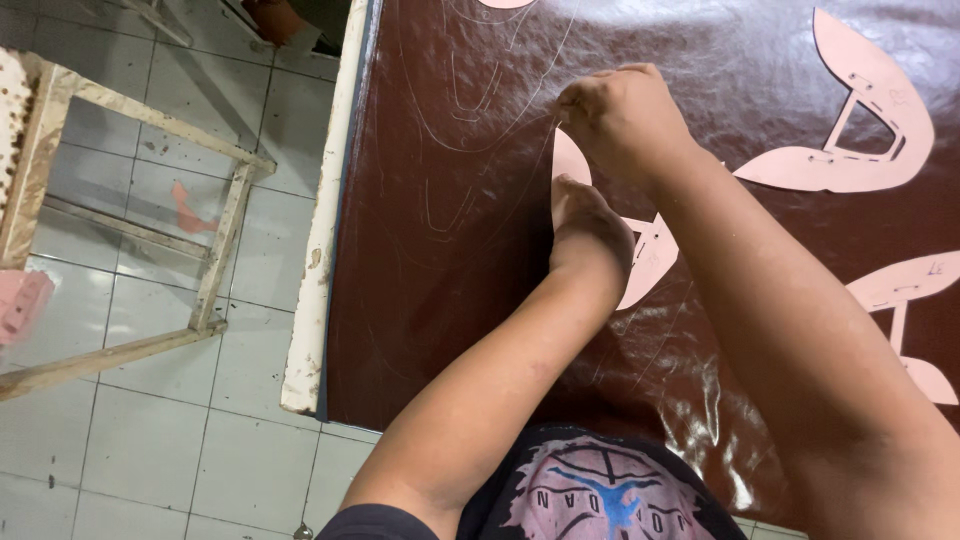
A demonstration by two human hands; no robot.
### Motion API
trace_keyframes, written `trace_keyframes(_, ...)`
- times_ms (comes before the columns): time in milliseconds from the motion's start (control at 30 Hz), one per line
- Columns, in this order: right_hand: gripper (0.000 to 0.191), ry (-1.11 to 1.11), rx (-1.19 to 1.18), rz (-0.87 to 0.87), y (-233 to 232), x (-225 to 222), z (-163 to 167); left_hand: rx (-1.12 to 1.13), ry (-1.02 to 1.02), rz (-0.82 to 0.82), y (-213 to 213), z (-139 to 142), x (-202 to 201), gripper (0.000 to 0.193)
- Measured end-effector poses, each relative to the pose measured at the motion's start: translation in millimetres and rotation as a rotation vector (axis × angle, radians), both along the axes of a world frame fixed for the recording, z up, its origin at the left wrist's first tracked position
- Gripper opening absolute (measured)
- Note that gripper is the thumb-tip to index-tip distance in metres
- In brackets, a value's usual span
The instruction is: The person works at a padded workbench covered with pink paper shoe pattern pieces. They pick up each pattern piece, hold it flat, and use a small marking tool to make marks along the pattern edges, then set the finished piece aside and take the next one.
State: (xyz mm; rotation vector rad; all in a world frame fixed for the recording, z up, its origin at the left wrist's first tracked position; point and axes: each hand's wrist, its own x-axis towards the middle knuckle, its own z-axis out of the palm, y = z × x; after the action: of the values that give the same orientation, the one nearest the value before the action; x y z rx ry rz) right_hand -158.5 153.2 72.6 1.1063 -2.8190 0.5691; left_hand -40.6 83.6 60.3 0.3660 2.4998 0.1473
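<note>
A sheet of dark brown leather [440, 200] covers the worktable, with thin traced outlines scratched on it. A pale pink paper pattern [648, 262] lies on the leather under both hands. My left hand [588, 230] presses flat on the pattern's left part, holding it down. My right hand [622, 112] is closed at the pattern's upper tip, fingers curled as if around a small marking tool that I cannot make out.
Two more pink patterns lie at the right: one [860, 130] upper right, one [910, 320] at the right edge. The table's white edge [320, 230] runs down the left of the leather. A wooden frame [130, 220] stands on the tiled floor.
</note>
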Motion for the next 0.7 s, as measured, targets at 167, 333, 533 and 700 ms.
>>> trace_keyframes(167,0.015,-0.064,-0.048,-0.007,5,-6,-8,-0.028,0.107,-0.016,-9,2,0,0.050)
trace_keyframes(333,0.020,-0.019,0.083,-0.082,23,20,-13,0.004,0.215,-0.001,-25,-7,6,0.050)
trace_keyframes(533,0.012,-0.088,-0.093,-0.122,52,87,-9,0.093,0.345,0.013,-41,-16,14,0.050)
trace_keyframes(700,0.014,-0.183,-0.095,-0.266,63,114,-8,0.056,0.384,-0.030,-39,-9,14,0.046)
